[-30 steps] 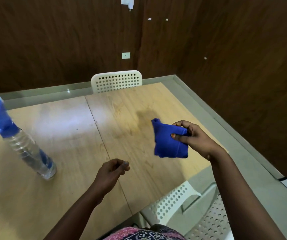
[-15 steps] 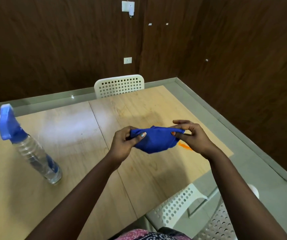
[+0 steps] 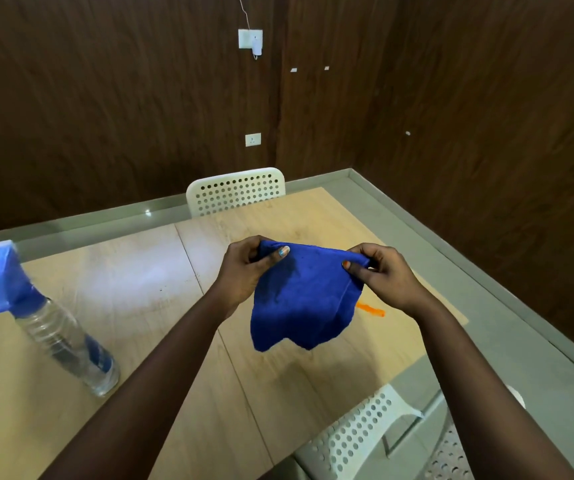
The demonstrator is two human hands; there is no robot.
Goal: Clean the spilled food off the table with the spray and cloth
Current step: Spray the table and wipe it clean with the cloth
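The blue cloth [image 3: 301, 299] hangs in the air above the bench [image 3: 133, 306], held by its upper edge. The left hand [image 3: 244, 271] pinches one corner between thumb and fingers, and the right hand [image 3: 381, 275] pinches the other corner in the same way, so the cloth is spread open between them and its lower part hangs free, not touching the wood. The spill [image 3: 370, 309], a small orange streak, lies on the bench just beside the right edge of the cloth, under the right wrist; a part of it may be hidden behind the cloth. The spray [image 3: 50, 327] stands upright far to the left, well apart from both hands and from the spill. I judge that the cleaning itself is not yet done: the streak looks whole and I see no smear around it. Whether the place is already sprayed I cannot tell. What is left is perhaps to spray, then to wipe the streak away with the cloth.
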